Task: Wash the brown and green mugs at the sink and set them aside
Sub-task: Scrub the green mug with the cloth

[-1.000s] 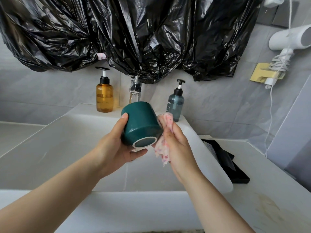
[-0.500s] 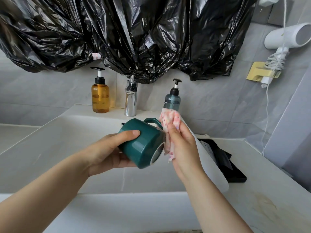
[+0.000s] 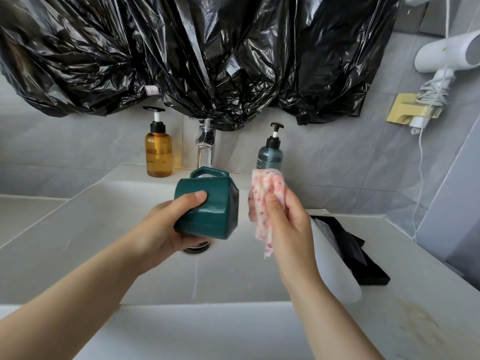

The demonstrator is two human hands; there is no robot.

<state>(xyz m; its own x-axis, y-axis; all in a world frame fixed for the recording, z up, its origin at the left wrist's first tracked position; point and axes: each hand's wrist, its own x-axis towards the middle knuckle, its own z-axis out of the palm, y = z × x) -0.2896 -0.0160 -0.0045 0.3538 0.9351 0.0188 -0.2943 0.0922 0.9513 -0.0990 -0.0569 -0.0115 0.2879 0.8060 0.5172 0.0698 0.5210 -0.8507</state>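
My left hand point(image 3: 166, 227) grips the green mug point(image 3: 207, 203) above the white sink point(image 3: 91, 229), thumb across its side. The mug lies on its side, handle up and its end facing right. My right hand point(image 3: 288, 224) pinches a pink speckled cloth point(image 3: 265, 201) just to the right of the mug, a small gap between them. The drain point(image 3: 197, 248) shows partly below the mug. No brown mug is in view.
A chrome tap point(image 3: 205, 146) stands behind the mug, with an amber pump bottle point(image 3: 158, 152) to its left and a blue-grey pump bottle point(image 3: 270, 154) to its right. A black object point(image 3: 361, 258) lies on the counter at the right. Black plastic sheeting point(image 3: 207, 53) hangs above.
The mug has turned in my left hand so its handle points up. The cloth has come off the mug's end and moved a little to the right.
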